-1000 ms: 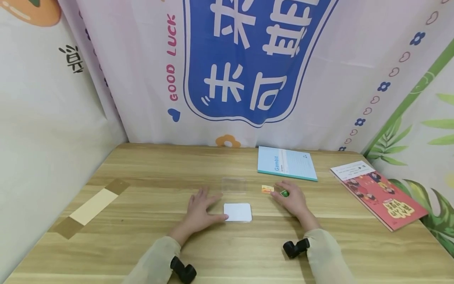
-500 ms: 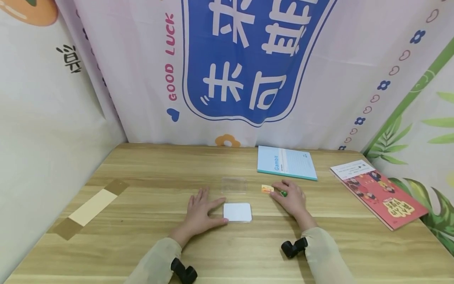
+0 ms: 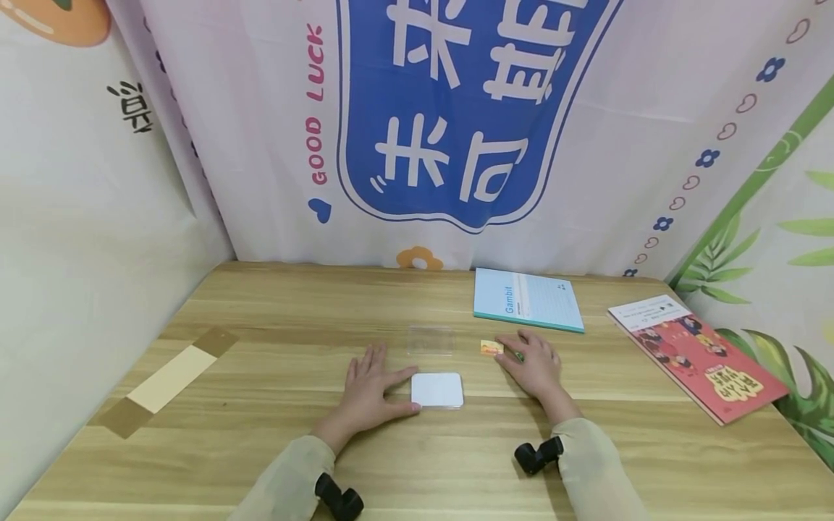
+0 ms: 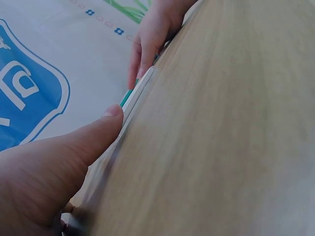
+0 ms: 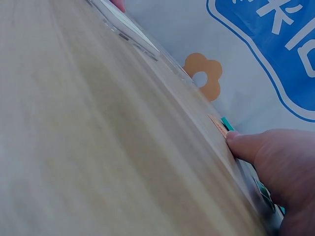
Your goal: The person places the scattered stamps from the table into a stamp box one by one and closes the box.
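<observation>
In the head view a white stack of cards [image 3: 436, 390] with rounded corners lies mid-table. My left hand [image 3: 368, 391] rests at its left side, fingers spread, the thumb tip touching its near-left corner. Further right, my right hand [image 3: 534, 364] rests over a small green item [image 3: 519, 356], mostly covered by the palm. Its thumb and index fingertips are at the right edge of a small orange-yellow card [image 3: 491, 348]. In the right wrist view the thumb touches that orange card [image 5: 218, 125]; the other fingers are hidden.
A clear plastic case [image 3: 430, 341] lies behind the stack. At the back is a light blue notebook [image 3: 528, 300], with a red booklet [image 3: 700, 358] on the right. A cream strip [image 3: 171, 379] with brown tape at its ends lies on the left. A printed curtain [image 3: 274, 145] hangs behind.
The right index fingertip has shifted slightly left along the orange-yellow card, covering more of the green item. My left fingers have spread slightly nearer the stack. The cards stay in place.
</observation>
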A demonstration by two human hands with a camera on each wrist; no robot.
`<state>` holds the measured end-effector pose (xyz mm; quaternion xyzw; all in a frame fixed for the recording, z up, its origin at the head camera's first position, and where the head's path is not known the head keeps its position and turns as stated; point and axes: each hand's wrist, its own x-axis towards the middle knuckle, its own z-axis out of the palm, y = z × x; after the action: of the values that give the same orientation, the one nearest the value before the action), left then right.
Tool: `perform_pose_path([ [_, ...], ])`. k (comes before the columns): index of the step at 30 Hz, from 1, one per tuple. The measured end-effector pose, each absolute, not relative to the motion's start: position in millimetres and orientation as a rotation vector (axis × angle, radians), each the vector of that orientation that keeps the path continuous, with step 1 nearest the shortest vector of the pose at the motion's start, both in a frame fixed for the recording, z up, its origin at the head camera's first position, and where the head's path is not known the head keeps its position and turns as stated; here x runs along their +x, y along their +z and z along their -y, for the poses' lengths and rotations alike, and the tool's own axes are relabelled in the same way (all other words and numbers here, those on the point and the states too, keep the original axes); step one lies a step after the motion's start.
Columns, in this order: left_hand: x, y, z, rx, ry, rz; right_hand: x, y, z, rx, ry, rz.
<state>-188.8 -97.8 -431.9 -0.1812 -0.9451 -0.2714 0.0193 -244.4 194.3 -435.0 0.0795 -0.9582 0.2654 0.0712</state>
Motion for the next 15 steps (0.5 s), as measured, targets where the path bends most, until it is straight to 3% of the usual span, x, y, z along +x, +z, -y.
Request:
perform_pose_path([
  [15,-188.4,-430.6,97.2,-0.576,-0.825,2.936,-244.7,-435.9,-192.9,0.205,0.836,2.842],
])
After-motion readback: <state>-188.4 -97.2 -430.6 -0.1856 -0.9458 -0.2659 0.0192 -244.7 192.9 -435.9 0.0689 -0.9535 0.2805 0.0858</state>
